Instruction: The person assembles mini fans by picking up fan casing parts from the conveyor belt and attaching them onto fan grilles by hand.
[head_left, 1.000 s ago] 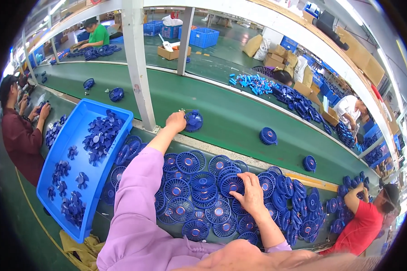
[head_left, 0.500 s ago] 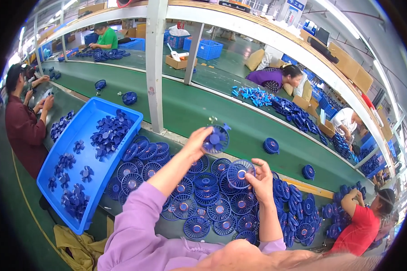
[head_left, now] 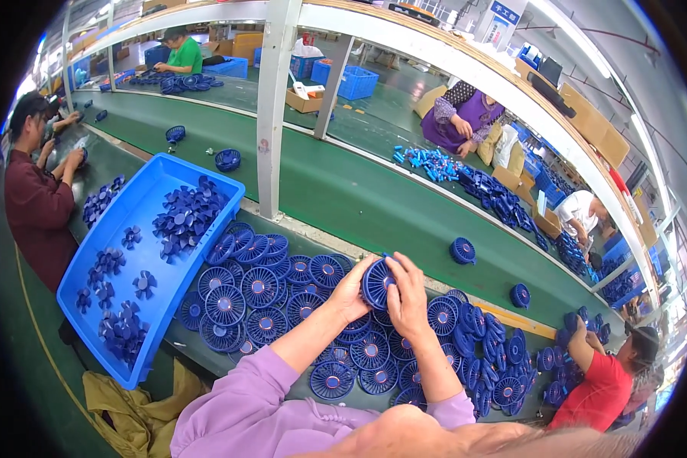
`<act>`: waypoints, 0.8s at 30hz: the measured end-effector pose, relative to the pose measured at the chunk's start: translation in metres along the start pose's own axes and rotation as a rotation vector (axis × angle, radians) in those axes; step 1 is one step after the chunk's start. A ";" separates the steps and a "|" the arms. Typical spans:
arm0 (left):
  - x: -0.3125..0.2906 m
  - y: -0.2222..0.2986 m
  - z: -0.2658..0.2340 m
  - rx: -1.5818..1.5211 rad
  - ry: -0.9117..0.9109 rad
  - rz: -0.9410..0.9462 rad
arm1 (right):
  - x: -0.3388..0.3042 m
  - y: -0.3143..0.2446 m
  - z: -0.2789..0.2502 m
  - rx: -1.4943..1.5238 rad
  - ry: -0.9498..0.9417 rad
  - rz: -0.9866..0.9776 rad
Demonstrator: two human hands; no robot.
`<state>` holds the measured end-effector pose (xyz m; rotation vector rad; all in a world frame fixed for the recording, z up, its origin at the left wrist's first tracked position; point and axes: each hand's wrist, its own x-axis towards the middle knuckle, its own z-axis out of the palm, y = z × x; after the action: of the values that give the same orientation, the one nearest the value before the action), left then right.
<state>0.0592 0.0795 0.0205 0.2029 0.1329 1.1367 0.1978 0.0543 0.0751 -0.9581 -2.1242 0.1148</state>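
Both my hands close around one blue fan head [head_left: 377, 284], held above the bench near the conveyor edge. My left hand [head_left: 351, 294] grips it from the left side, and my right hand [head_left: 408, 296] clasps its right side with the fingers over the rim. The round slatted grille faces up toward me; the blades inside are hidden. Below my hands, many loose round blue fan grilles [head_left: 267, 325] lie in overlapping piles on the bench, each with a small ring at its centre.
A blue tray [head_left: 149, 343] with fan blades [head_left: 189, 216] stands at left. Beyond runs a green conveyor belt [head_left: 343, 217] carrying a few fan heads [head_left: 462, 250]. A white post [head_left: 269, 114] rises in front of it. More blue fan parts [head_left: 504, 359] heap up at right, beside a person in red [head_left: 594, 389].
My hands have come together. The grille from my right hand now sits against the fan piece in my left. Across the belt, the person in purple has straightened from leaning over.
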 end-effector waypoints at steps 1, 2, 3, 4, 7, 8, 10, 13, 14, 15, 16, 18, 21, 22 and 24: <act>0.001 0.000 -0.002 0.003 -0.014 0.033 | -0.004 0.002 0.004 0.003 -0.014 0.002; -0.003 -0.002 0.003 0.107 0.064 0.155 | -0.005 -0.002 0.008 0.016 -0.030 -0.004; -0.008 -0.007 0.013 0.211 0.139 0.270 | -0.009 0.003 0.012 0.062 -0.062 0.007; -0.013 -0.008 0.021 0.288 0.110 0.292 | -0.013 0.005 0.017 0.121 -0.042 0.029; -0.023 -0.012 0.030 0.511 0.145 0.479 | -0.012 0.000 0.027 0.240 -0.047 0.090; -0.022 -0.014 0.031 0.661 0.175 0.632 | -0.010 0.000 0.030 0.327 -0.046 0.102; -0.025 -0.017 0.031 0.896 0.182 0.844 | -0.006 -0.003 0.039 0.484 -0.031 0.130; -0.022 -0.012 0.024 1.040 0.193 1.001 | 0.004 -0.011 0.049 0.591 0.019 0.147; -0.025 -0.009 0.024 1.347 0.190 1.191 | 0.005 -0.010 0.053 0.826 -0.009 0.387; -0.028 -0.005 0.023 1.658 0.175 1.372 | 0.005 -0.009 0.057 1.056 -0.032 0.633; -0.021 -0.003 0.018 1.659 0.166 1.370 | 0.004 -0.008 0.057 1.175 -0.008 0.838; -0.017 -0.001 0.020 1.639 0.153 1.349 | 0.003 -0.004 0.059 1.294 0.025 0.845; -0.016 0.004 0.017 1.707 0.118 1.358 | 0.008 0.002 0.052 1.446 -0.057 0.902; -0.016 0.005 0.016 1.718 0.106 1.358 | 0.010 0.003 0.050 1.493 -0.125 0.920; -0.012 0.007 0.012 1.608 0.130 1.278 | 0.008 0.006 0.049 1.446 -0.220 0.908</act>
<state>0.0501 0.0703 0.0341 1.8376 1.1560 2.0507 0.1638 0.0747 0.0440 -0.8250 -1.0233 1.9162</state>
